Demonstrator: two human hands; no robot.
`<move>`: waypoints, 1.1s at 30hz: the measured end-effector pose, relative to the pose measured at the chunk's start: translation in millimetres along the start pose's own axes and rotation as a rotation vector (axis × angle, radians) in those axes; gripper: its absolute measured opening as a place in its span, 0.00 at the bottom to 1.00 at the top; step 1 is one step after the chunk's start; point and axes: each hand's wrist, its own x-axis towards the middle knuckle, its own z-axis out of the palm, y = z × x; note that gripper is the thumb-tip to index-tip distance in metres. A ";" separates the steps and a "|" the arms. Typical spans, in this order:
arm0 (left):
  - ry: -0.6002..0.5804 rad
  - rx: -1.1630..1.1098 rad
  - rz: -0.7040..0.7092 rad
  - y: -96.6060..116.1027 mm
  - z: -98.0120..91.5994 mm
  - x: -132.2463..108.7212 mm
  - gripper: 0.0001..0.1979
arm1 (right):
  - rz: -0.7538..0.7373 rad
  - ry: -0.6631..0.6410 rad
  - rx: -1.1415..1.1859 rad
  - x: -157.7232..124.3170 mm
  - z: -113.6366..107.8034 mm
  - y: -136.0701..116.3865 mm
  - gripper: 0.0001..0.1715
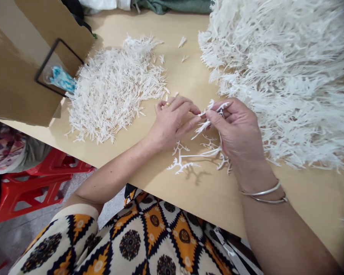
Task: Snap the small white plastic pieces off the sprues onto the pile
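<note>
My right hand (236, 128) pinches a white branched plastic stem (200, 154) between thumb and fingers. Its thin forked twigs hang below the hand, just over the table. At the upper end, white spiky tips (204, 125) stick out between both hands. My left hand (174, 120), a ring on one finger, has its thumb and fingertips closed together at one of these tips. Exactly what lies between the left fingertips is too small to make out. To the left lies a pile of small white sprigs (117, 88); to the right rises a larger heap of white branched pieces (289, 84).
A cardboard box (25, 57) stands at the left table edge, with a black wire frame (53, 63) and a blue-and-white packet (61, 78) against it. Few loose sprigs (182, 41) lie between the piles. Fabric (172, 5) lies at the back. Red plastic stools (37, 187) and a seated person are at left.
</note>
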 end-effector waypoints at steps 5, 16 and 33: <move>-0.002 -0.048 -0.008 -5.1 2.5 -0.1 0.15 | -0.014 -0.026 -0.098 -2.1 1.7 -0.3 0.12; -0.191 -0.198 0.179 14.6 4.1 -3.4 0.13 | -0.121 0.081 -0.535 2.0 -2.2 10.0 0.12; 0.157 -0.005 0.117 -13.0 12.0 -3.9 0.11 | 0.241 -0.155 -0.047 4.1 -18.1 -21.7 0.11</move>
